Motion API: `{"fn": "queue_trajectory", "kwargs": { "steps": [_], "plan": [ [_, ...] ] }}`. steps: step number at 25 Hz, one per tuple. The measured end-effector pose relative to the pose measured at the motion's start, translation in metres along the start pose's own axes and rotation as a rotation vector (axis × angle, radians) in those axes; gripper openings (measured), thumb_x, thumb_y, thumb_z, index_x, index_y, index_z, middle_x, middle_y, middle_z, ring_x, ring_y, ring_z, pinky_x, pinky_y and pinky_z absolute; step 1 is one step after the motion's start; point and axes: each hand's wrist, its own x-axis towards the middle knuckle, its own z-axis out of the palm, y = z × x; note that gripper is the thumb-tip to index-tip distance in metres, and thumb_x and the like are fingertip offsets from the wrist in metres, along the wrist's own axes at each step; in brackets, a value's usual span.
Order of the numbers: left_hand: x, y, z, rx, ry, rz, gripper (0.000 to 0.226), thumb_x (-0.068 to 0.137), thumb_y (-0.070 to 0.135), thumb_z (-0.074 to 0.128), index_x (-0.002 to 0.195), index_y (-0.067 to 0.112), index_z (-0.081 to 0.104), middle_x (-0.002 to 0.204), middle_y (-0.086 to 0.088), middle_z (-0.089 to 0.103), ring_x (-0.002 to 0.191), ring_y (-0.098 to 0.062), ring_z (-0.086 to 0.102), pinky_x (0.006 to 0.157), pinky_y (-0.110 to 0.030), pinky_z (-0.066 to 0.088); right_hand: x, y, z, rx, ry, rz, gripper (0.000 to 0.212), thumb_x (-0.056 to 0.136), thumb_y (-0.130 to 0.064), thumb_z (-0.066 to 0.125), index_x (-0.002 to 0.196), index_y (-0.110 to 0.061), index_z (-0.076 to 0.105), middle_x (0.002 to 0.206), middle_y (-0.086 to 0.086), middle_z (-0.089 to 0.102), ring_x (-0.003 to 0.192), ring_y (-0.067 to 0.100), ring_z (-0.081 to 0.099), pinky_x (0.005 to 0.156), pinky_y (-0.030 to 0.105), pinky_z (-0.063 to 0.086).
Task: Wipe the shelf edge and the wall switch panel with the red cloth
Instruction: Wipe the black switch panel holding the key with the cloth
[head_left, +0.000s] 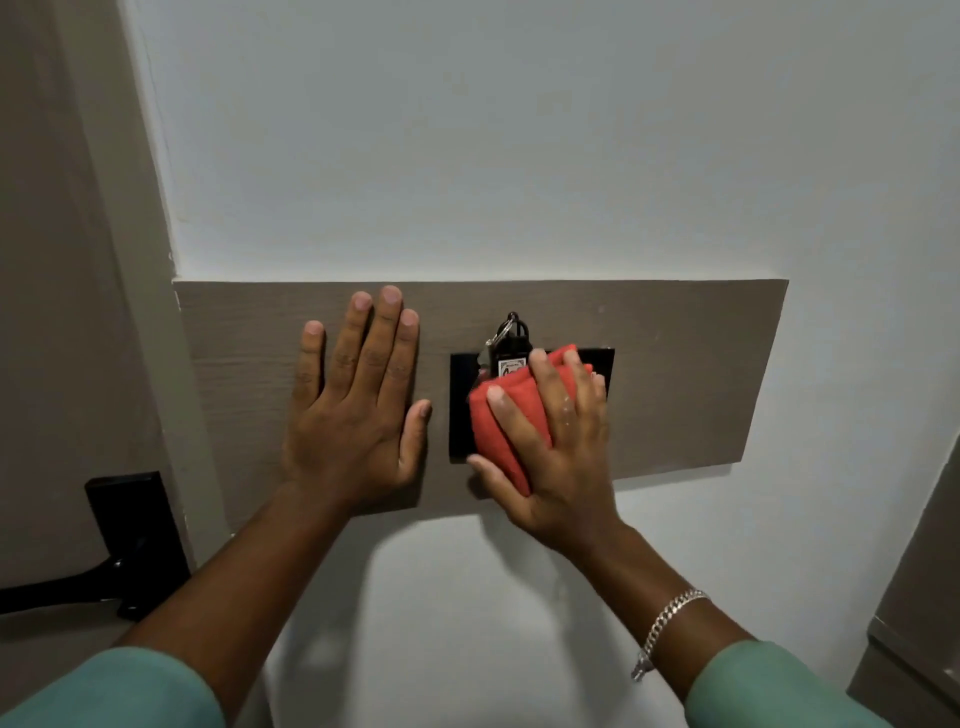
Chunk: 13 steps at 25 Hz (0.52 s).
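**Switch panel wipe: cloth pressed flat, other hand bracing**

Right hand (550, 447): fingers spread over the folded red cloth (498, 421), thumb hooked under the lower fold, palm pressing it flat against the black wall switch panel (460, 415). The grip is a clamp-and-press on the cloth, not a pinch; the folds probably give a thick pad that stays put under the palm.

Just above the fingertips, a key tag with ring (511, 343) hangs from the top of the panel; the cloth's upper edge touches or overlaps its lower part, cannot tell which. Judgement: a stroke upward may snag it.

Left hand (358, 405): empty, fingers extended, flat on the wood-grain board (691, 374) just beside the panel, on the thumb side of the wiping hand. Likely a brace.

Panel mostly covered; a dark strip shows beyond the thumb. No shelf edge identifiable in view.
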Motion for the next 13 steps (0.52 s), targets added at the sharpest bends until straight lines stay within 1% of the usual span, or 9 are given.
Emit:
{"fn": "queue_trajectory", "kwargs": {
  "steps": [2,4,6,8,9,10,11,12,13],
  "plan": [
    [-0.001,0.000,0.000,0.001,-0.025,-0.002,0.076,0.094,0.043,0.032,0.157,0.006,0.012,0.165,-0.012,0.005,0.154,-0.029,0.002,0.124,-0.050,0.000,-0.010,0.024,-0.010,-0.025,-0.067,-0.047,0.064,0.091,-0.056,0.059,0.144,-0.027,0.038,0.156,0.017,0.028,0.147,0.048,0.025,0.117,0.068,0.025],
    [-0.001,0.001,-0.004,-0.014,-0.058,-0.010,0.077,0.093,0.042,0.037,0.156,0.006,0.013,0.165,-0.013,0.008,0.154,-0.030,0.004,0.124,-0.051,0.000,-0.016,0.042,-0.020,-0.032,-0.137,-0.036,0.062,0.093,-0.057,0.055,0.144,-0.026,0.037,0.158,0.017,0.026,0.148,0.047,0.023,0.117,0.068,0.027],
    [0.004,0.010,-0.017,-0.080,-0.109,-0.087,0.079,0.089,0.037,0.045,0.156,0.005,0.017,0.165,-0.017,0.013,0.153,-0.032,0.008,0.123,-0.053,0.002,-0.017,0.048,-0.028,-0.015,-0.191,0.002,0.060,0.096,-0.056,0.049,0.145,-0.026,0.035,0.161,0.015,0.024,0.150,0.044,0.019,0.117,0.066,0.029],
    [0.004,0.033,-0.037,-0.202,-0.113,-0.208,0.076,0.083,0.033,0.050,0.150,0.002,0.031,0.160,-0.022,0.026,0.149,-0.036,0.019,0.121,-0.055,0.011,-0.019,0.051,-0.037,0.040,-0.213,0.076,0.058,0.097,-0.054,0.048,0.147,-0.026,0.035,0.162,0.016,0.025,0.152,0.042,0.017,0.116,0.063,0.033],
    [0.000,0.052,-0.047,-0.288,-0.077,-0.252,0.068,0.081,0.029,0.052,0.142,0.002,0.041,0.152,-0.023,0.037,0.142,-0.039,0.032,0.117,-0.054,0.022,-0.020,0.053,-0.042,0.078,-0.207,0.116,0.058,0.097,-0.051,0.050,0.147,-0.027,0.035,0.162,0.017,0.026,0.152,0.041,0.018,0.116,0.060,0.035],
    [-0.004,0.075,-0.055,-0.426,-0.030,-0.296,0.056,0.080,0.023,0.054,0.133,0.003,0.049,0.140,-0.021,0.049,0.130,-0.039,0.045,0.109,-0.052,0.034,-0.022,0.054,-0.047,0.124,-0.189,0.156,0.059,0.097,-0.049,0.052,0.148,-0.027,0.034,0.163,0.018,0.025,0.152,0.041,0.019,0.117,0.057,0.035],
    [-0.007,0.100,-0.063,-0.626,-0.015,-0.360,0.046,0.081,0.019,0.056,0.125,0.005,0.053,0.129,-0.016,0.056,0.118,-0.034,0.053,0.100,-0.049,0.043,-0.024,0.055,-0.052,0.183,-0.170,0.199,0.061,0.096,-0.046,0.056,0.149,-0.028,0.033,0.163,0.018,0.023,0.152,0.039,0.019,0.117,0.055,0.035],
    [-0.007,0.126,-0.070,-0.856,-0.051,-0.463,0.041,0.082,0.017,0.058,0.121,0.008,0.054,0.121,-0.010,0.059,0.111,-0.027,0.057,0.094,-0.045,0.049,-0.027,0.057,-0.059,0.256,-0.153,0.238,0.064,0.095,-0.044,0.059,0.151,-0.030,0.031,0.165,0.016,0.020,0.153,0.036,0.020,0.118,0.053,0.035],
    [-0.003,0.148,-0.077,-1.078,-0.127,-0.601,0.040,0.083,0.020,0.061,0.122,0.013,0.053,0.117,-0.005,0.061,0.109,-0.019,0.059,0.092,-0.040,0.052,-0.030,0.057,-0.065,0.331,-0.149,0.267,0.069,0.093,-0.042,0.062,0.152,-0.034,0.027,0.166,0.012,0.017,0.153,0.030,0.019,0.117,0.050,0.037]
  ]
}}
